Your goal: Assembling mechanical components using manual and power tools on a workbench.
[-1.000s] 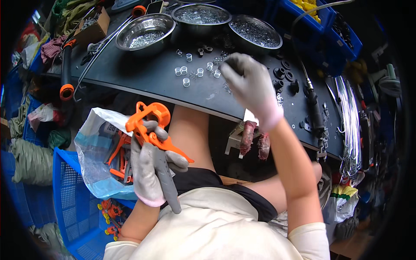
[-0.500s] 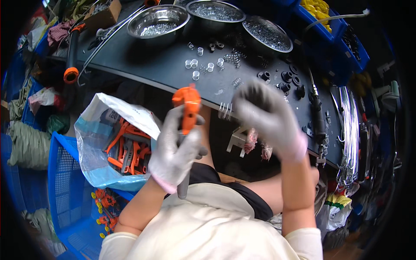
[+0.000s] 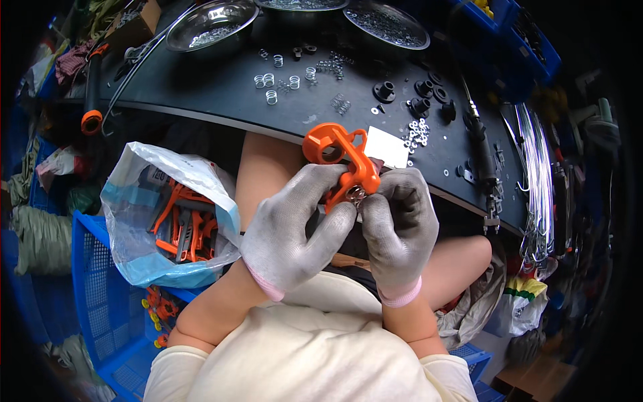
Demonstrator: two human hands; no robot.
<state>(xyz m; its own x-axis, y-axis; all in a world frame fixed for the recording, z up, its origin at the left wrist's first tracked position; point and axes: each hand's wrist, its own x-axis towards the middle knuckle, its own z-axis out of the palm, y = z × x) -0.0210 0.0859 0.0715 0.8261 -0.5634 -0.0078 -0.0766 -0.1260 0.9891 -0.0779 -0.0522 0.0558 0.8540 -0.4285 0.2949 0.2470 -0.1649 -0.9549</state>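
Observation:
In front of my body, my left hand (image 3: 288, 231) grips an orange plastic tool head (image 3: 364, 169) with a ring-shaped end. A metal coil spring (image 3: 356, 194) sits at the near side of the tool head, between the fingertips of both hands. My right hand (image 3: 402, 231) is closed with thumb and fingers pinched at that spring. Both hands wear grey-coated gloves with pink cuffs. Fingers partly hide where the spring meets the plastic. Several loose coil springs (image 3: 271, 98) lie on the dark table (image 3: 201, 87) beyond my hands.
Steel bowls of small metal parts (image 3: 213, 27) line the table's far side. Black round fittings (image 3: 420, 107) and white washers (image 3: 416, 134) lie to the right. On the left, a bag (image 3: 127, 201) of orange-and-grey tool parts rests by a blue crate (image 3: 100, 288). Metal rods (image 3: 536, 181) hang right.
My right hand has come down and left, bringing the spring against the orange tool head. My left hand has turned the tool head and moved it right. The view has shifted slightly.

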